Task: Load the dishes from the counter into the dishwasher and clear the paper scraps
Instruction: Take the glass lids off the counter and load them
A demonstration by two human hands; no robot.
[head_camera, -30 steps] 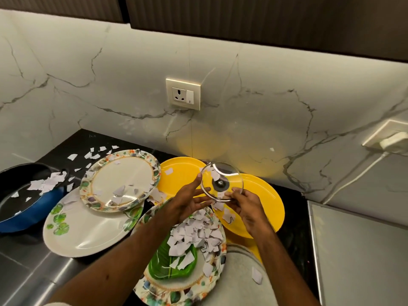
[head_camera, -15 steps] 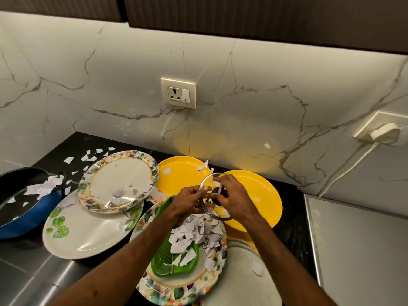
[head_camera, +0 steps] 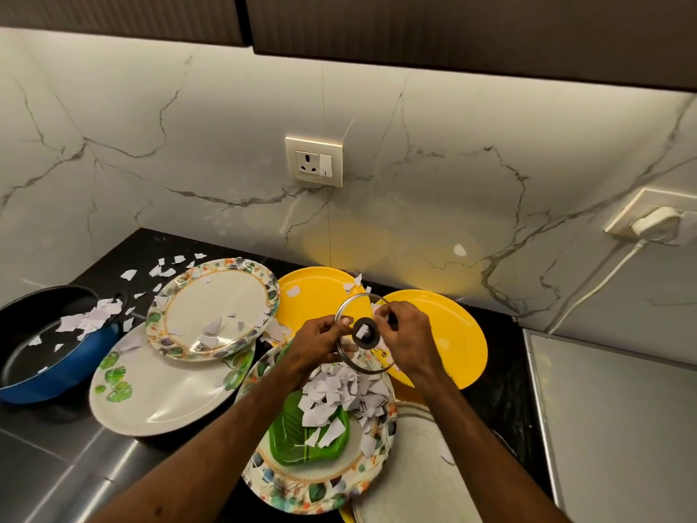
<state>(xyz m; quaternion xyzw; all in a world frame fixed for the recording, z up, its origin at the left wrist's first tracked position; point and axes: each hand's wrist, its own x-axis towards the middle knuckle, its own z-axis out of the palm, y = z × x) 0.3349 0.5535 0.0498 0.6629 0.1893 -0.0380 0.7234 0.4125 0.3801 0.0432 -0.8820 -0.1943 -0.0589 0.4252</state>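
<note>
A small round glass lid [head_camera: 364,335] with a metal rim and a black centre ring is held upright over the counter. My left hand [head_camera: 320,343] grips its left rim. My right hand [head_camera: 405,337] pinches its right side, near the knob. Below the lid lies a heap of white paper scraps [head_camera: 345,396] on a green leaf-shaped plate [head_camera: 301,439], which rests on a floral-rimmed plate [head_camera: 301,492]. Two yellow plates [head_camera: 452,334] lie behind my hands.
Another floral plate [head_camera: 215,307] with a few scraps leans on a white leaf-print plate [head_camera: 158,390] at the left. A blue pan [head_camera: 45,356] holding scraps stands at the far left. Loose scraps [head_camera: 162,271] dot the black counter. A steel surface [head_camera: 618,428] lies at the right.
The lid has turned from tilted flat to nearly upright, its underside facing me, and scraps have dropped from it onto the heap. Both hands shifted their hold on it.
</note>
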